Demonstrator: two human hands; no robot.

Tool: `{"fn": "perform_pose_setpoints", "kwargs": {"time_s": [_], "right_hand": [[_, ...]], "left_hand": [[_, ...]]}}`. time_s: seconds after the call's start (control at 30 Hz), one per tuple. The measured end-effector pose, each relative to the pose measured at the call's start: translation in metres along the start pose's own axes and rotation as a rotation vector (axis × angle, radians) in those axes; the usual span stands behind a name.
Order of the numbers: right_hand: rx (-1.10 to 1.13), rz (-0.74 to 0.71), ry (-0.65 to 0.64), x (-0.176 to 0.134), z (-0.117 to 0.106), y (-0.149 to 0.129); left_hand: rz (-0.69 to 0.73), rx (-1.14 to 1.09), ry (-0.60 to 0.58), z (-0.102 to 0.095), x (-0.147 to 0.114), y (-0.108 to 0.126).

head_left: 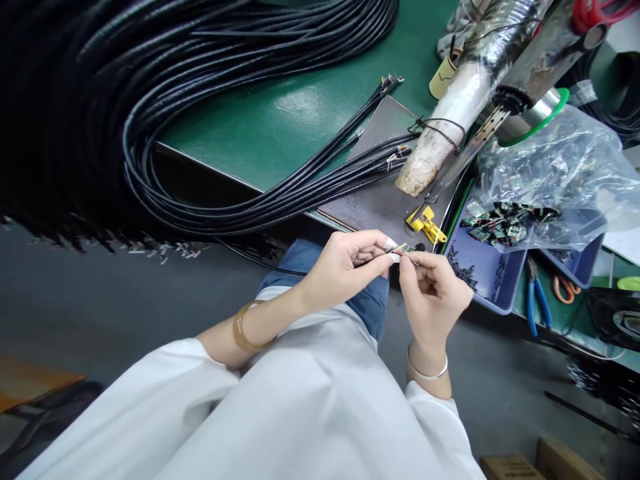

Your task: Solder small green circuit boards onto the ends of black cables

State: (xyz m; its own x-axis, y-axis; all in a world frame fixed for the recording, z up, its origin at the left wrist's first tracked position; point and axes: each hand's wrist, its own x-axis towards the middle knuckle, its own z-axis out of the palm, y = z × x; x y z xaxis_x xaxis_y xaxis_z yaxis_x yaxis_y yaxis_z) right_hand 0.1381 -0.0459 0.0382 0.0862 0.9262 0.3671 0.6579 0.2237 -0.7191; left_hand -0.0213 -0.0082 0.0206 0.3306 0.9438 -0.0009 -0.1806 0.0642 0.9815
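My left hand (350, 263) is closed in a pinch, with white covers on some fingertips. It grips the end of a black cable (287, 271), whose thin red and yellow wires (401, 248) poke out at the fingertips. Facing it, my right hand (434, 283) is also pinched, its thumb and forefinger close against those wires. A small green and black piece, apparently a circuit board (413, 249), shows at the right fingertips, partly hidden by them. Both hands are above my lap, at the front edge of the green table (240, 153).
Many black cables (210, 220) loop over the table's left side. A yellow tool (426, 224) lies on a dark board (370, 193) below a white duct (430, 157). Rightward are a purple tray (505, 290), bagged circuit boards (515, 223), blue-handled pliers (537, 303) and a solder spool (543, 117).
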Motion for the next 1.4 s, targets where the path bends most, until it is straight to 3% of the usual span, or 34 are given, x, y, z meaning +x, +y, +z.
{"fn": "perform_pose_setpoints", "kwargs": {"time_s": [0.1, 0.23, 0.37, 0.47, 0.67, 0.83, 0.93, 1.13, 1.4], "right_hand": [[0.126, 0.122, -0.075, 0.005, 0.003, 0.000], [0.170, 0.161, -0.076, 0.006, 0.009, 0.006], [-0.126, -0.188, 0.094, -0.001, 0.013, 0.009], [-0.303, -0.382, 0.112, -0.007, 0.011, 0.012], [-0.210, -0.237, 0.174, -0.009, 0.002, 0.015], [0.056, -0.136, 0.277, -0.006, 0.004, 0.012], [0.038, -0.129, 0.316, -0.004, 0.003, 0.012], [-0.015, -0.108, 0.092, 0.001, 0.009, 0.014], [-0.043, -0.146, 0.104, 0.015, 0.015, 0.017]], "left_hand": [[0.109, 0.160, 0.008, 0.000, -0.003, -0.003], [0.017, 0.080, -0.030, -0.001, -0.005, -0.004], [-0.065, -0.035, -0.035, -0.002, -0.003, -0.001], [-0.110, -0.146, -0.034, -0.003, 0.000, 0.001], [-0.113, -0.142, -0.036, -0.002, 0.002, -0.002], [-0.041, -0.027, 0.038, 0.002, -0.001, -0.007], [0.014, 0.050, 0.081, 0.003, 0.000, -0.007], [-0.011, 0.049, 0.104, 0.006, 0.011, -0.007], [-0.101, -0.088, 0.089, 0.004, 0.036, 0.001]]}}
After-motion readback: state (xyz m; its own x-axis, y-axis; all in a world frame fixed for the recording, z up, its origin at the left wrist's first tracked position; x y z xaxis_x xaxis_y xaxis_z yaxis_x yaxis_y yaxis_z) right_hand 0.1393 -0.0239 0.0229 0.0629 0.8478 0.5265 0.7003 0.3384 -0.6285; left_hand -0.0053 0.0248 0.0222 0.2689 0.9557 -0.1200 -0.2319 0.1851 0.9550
